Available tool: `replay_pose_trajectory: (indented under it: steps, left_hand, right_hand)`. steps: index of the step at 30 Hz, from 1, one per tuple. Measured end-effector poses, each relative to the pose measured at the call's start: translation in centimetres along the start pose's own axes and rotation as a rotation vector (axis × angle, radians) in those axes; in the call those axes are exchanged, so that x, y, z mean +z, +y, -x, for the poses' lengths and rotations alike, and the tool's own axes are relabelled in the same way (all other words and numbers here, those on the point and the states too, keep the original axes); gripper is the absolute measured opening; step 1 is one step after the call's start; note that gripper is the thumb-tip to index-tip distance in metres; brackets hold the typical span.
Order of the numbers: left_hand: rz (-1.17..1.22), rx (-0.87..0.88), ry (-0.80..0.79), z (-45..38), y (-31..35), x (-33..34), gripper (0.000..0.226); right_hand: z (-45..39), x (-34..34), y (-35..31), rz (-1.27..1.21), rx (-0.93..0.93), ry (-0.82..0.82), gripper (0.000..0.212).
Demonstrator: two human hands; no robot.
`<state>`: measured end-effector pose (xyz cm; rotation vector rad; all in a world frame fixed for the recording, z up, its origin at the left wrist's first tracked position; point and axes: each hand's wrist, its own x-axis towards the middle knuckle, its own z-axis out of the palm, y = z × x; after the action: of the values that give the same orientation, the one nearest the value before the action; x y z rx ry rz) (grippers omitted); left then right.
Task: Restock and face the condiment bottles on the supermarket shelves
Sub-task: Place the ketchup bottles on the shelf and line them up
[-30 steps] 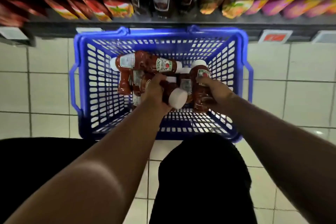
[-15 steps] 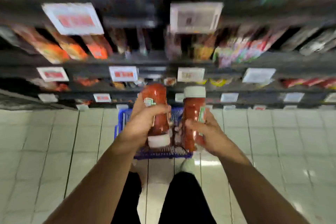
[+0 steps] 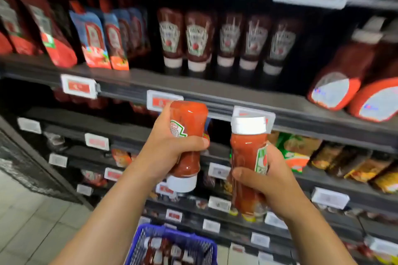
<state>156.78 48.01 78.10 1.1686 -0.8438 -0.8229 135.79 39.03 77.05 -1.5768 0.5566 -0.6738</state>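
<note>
Left hand [image 3: 165,148] grasps a ketchup bottle [image 3: 187,135] cap-down; right hand [image 3: 269,180] grasps a second bottle [image 3: 245,161] cap-up, just right. Basket [image 3: 172,245] near, below.

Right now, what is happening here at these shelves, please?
A person is restocking ketchup and holds one bottle in each of the two hands. The left hand grips a ketchup bottle with its white cap pointing down. The right hand grips a second ketchup bottle with the cap up. Both are raised in front of the shelf where a row of cap-down bottles stands. A blue basket with more bottles sits below, on the floor.
</note>
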Motion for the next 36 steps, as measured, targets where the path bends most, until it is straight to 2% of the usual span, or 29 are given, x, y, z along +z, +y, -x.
replay_pose_trajectory:
  steps: [2, 8, 11, 14, 18, 20, 26, 30, 34, 36]
  left_hand:
    - [0.041, 0.015, -0.037, -1.0, 2.8, -0.8, 0.058]
    - [-0.016, 0.067, -0.092, -5.9, 9.7, -3.2, 0.080]
    - [-0.075, 0.091, -0.100, -8.6, 11.9, -5.0, 0.068]
    - [-0.169, 0.062, -0.087, -10.9, 13.4, -7.2, 0.062]
    - [-0.210, 0.034, -0.245, -13.0, 14.1, -9.1, 0.033]
    - [-0.202, 0.026, -0.261, -13.2, 13.6, -9.5, 0.027]
    - [-0.126, 0.037, -0.208, -13.1, 11.4, -9.3, 0.047]
    - [-0.133, 0.029, -0.119, -13.4, 10.3, -8.6, 0.065]
    - [-0.133, 0.031, -0.047, -13.5, 10.1, -8.2, 0.073]
    - [-0.126, 0.037, -0.045, -13.4, 10.5, -7.8, 0.067]
  right_hand:
    - [-0.9, 0.8, -2.5, 0.068, -0.026, -0.021, 0.037]
    - [-4.9, 4.2, -8.3, 0.235, 0.001, 0.082, 0.044]
    - [-6.9, 5.7, -10.9, 0.338, 0.028, 0.134, 0.048]
    - [-8.8, 6.7, -13.3, 0.472, 0.057, 0.191, 0.062]
    - [-9.7, 6.6, -15.5, 0.650, 0.129, 0.210, 0.068]
    - [-9.9, 6.4, -15.6, 0.740, 0.151, 0.204, 0.068]
    - [-13.9, 6.1, -14.0, 0.947, 0.180, 0.147, 0.062]
    - [-17.7, 5.9, -12.6, 1.155, 0.183, 0.035, 0.058]
    - [-20.6, 6.2, -11.3, 1.275, 0.187, -0.075, 0.056]
    - [-21.7, 6.6, -10.9, 1.319, 0.195, -0.130, 0.054]
